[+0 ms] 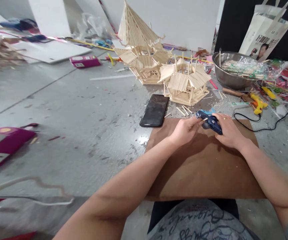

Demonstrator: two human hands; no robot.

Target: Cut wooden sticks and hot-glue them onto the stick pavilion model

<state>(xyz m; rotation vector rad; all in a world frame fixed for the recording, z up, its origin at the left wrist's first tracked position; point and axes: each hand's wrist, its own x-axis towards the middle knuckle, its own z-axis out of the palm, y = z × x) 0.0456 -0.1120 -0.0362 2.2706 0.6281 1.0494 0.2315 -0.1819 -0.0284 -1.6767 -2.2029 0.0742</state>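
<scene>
My right hand (pixel 228 130) is wrapped round a dark blue hot glue gun (pixel 209 121), whose nozzle points left. My left hand (pixel 185 130) is closed in a pinch on a small wooden stick (pixel 204 119) held at the gun's tip. Both hands hover over a brown cardboard sheet (pixel 204 166) lying on the grey floor. Just beyond the sheet stands a small stick-built pavilion (pixel 185 83). A taller pagoda model of sticks (pixel 140 46) rises behind it.
A black phone (pixel 155 110) lies left of the cardboard. A steel bowl (pixel 234 71) of sticks, a yellow glue gun (pixel 258 104) with a black cord and coloured clutter sit at right. Magenta boxes (pixel 2 143) (pixel 84 61) lie at left. Loose sticks (pixel 184 110) are scattered near the pavilion.
</scene>
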